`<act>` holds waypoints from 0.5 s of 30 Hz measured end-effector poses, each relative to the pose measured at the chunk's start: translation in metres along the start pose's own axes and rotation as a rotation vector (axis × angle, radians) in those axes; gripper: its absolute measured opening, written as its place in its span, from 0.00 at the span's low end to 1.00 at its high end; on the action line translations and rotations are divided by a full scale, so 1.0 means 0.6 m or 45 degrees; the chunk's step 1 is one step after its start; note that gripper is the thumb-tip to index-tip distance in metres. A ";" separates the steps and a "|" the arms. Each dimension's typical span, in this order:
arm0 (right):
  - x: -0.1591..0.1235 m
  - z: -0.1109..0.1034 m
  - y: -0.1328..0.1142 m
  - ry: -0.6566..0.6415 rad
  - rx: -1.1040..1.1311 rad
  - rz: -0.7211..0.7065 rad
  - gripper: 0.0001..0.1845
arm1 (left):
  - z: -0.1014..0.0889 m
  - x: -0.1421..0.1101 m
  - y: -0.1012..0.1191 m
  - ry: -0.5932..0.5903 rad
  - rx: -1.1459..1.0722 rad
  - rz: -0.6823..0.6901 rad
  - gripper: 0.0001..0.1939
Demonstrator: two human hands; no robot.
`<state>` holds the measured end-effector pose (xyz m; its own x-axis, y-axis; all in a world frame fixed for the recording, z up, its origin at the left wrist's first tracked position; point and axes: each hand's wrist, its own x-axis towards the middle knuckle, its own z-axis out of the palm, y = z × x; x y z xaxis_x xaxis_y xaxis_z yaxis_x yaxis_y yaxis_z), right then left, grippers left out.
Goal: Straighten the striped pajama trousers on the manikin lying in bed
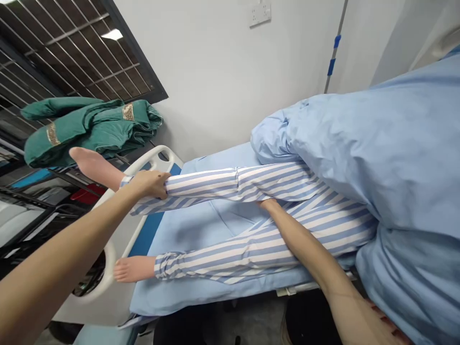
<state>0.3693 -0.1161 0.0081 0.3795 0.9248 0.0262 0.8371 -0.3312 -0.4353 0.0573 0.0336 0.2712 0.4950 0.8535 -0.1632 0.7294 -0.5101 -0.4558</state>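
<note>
A manikin lies on the bed in blue-and-white striped trousers. Its far leg (204, 184) is raised a little off the sheet. My left hand (153, 183) is closed around the lower shin, just above the bare far foot (96, 166). Under the knee of the same leg reaches my right hand (266, 203), bearing it from below; its fingers are hidden by the trouser cloth. The near leg (230, 254) rests straight on the sheet, its bare near foot (134, 269) close to the footboard. A blue quilt (359, 148) covers the hips and upper body.
A white footboard (108, 268) closes the bed's left end. Green padded clothing (93, 124) hangs on a black rack beneath a barred window (79, 43). The white wall (208, 81) behind has a socket plate (259, 14) and a thin pole (334, 50).
</note>
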 end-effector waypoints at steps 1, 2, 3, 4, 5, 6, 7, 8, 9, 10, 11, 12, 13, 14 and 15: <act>-0.001 -0.002 0.000 -0.028 0.009 0.006 0.29 | -0.008 0.000 0.001 -0.005 0.007 -0.001 0.28; -0.002 -0.005 0.000 -0.040 0.019 0.010 0.31 | -0.014 0.000 0.003 -0.009 0.021 0.000 0.29; -0.003 -0.009 -0.001 -0.048 0.030 0.009 0.32 | -0.018 -0.001 0.005 -0.014 0.040 0.006 0.30; -0.003 -0.013 -0.002 -0.055 0.042 0.005 0.33 | -0.022 -0.002 0.006 -0.023 0.064 0.016 0.31; -0.003 -0.017 -0.003 -0.062 0.054 -0.001 0.34 | -0.024 -0.004 0.007 -0.036 0.085 0.022 0.31; -0.003 -0.020 -0.004 -0.068 0.066 -0.004 0.34 | -0.026 -0.005 0.007 -0.048 0.101 0.024 0.31; -0.003 -0.023 -0.005 -0.072 0.076 -0.005 0.35 | -0.027 -0.006 0.006 -0.052 0.109 0.022 0.31; -0.002 -0.025 -0.007 -0.078 0.087 -0.004 0.35 | -0.027 -0.006 0.005 -0.048 0.107 0.017 0.30; -0.002 -0.026 -0.008 -0.086 0.098 -0.002 0.35 | -0.027 -0.006 0.004 -0.036 0.098 0.009 0.29; -0.001 -0.028 -0.009 -0.096 0.109 0.000 0.35 | -0.025 -0.005 0.003 -0.022 0.080 0.001 0.29; -0.001 -0.029 -0.010 -0.109 0.119 0.002 0.35 | -0.023 -0.004 0.002 -0.009 0.058 -0.005 0.28; -0.001 -0.030 -0.011 -0.124 0.128 0.008 0.36 | -0.018 -0.003 0.002 0.000 0.034 -0.011 0.28; -0.001 -0.030 -0.012 -0.139 0.135 0.016 0.36 | -0.012 -0.002 0.002 0.006 0.010 -0.023 0.28; -0.002 -0.031 -0.012 -0.148 0.141 0.027 0.35 | -0.003 -0.001 0.003 0.011 -0.010 -0.042 0.29; -0.002 -0.033 -0.013 -0.148 0.145 0.038 0.35 | 0.008 -0.001 0.005 0.013 -0.028 -0.066 0.29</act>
<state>0.3701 -0.1184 0.0290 0.3501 0.9324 -0.0897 0.7735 -0.3418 -0.5337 0.0568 0.0319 0.2657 0.4608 0.8778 -0.1311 0.7644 -0.4675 -0.4440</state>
